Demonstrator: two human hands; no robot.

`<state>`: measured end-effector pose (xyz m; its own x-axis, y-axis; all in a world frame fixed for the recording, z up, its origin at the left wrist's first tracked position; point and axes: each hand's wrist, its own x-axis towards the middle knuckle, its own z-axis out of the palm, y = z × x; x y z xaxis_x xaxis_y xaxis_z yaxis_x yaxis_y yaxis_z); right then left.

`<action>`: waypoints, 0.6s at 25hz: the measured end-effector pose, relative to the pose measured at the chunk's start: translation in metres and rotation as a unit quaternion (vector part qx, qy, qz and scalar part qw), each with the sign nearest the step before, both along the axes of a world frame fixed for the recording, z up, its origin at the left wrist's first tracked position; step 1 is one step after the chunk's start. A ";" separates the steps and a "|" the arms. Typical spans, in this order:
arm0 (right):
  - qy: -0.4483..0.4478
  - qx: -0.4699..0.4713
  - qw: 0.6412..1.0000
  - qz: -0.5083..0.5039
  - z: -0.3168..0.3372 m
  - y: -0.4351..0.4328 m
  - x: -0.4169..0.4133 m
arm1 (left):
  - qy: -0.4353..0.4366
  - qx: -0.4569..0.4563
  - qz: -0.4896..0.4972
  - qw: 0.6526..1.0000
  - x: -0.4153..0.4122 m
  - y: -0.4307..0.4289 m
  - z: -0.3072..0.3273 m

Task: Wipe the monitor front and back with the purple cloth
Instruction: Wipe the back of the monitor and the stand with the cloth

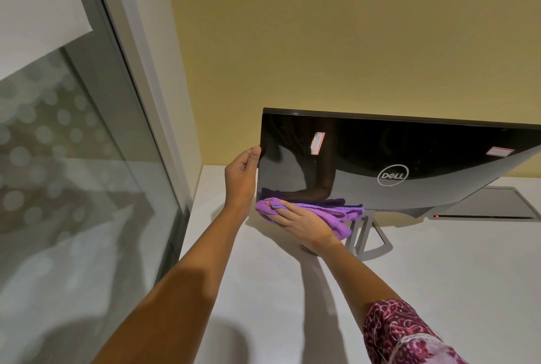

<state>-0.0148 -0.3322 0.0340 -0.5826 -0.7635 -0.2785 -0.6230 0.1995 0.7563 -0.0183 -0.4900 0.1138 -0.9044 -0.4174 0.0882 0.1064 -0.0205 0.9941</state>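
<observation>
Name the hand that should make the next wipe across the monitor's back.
Right. The right hand presses the purple cloth against the lower back of the monitor, while the left hand grips its side edge, probably steadying it.

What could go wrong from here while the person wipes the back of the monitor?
1. The right hand presses the purple cloth low on the monitor, which rests on a slim stand; a hard push might tip or turn it, since the left hand grips only its edge.
2. The purple cloth might catch and peel the pink sticker.
</observation>
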 end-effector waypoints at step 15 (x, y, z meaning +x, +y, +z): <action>-0.013 -0.853 0.302 -0.426 -0.023 0.009 0.044 | -0.013 0.015 0.003 1.000 0.004 0.004 0.002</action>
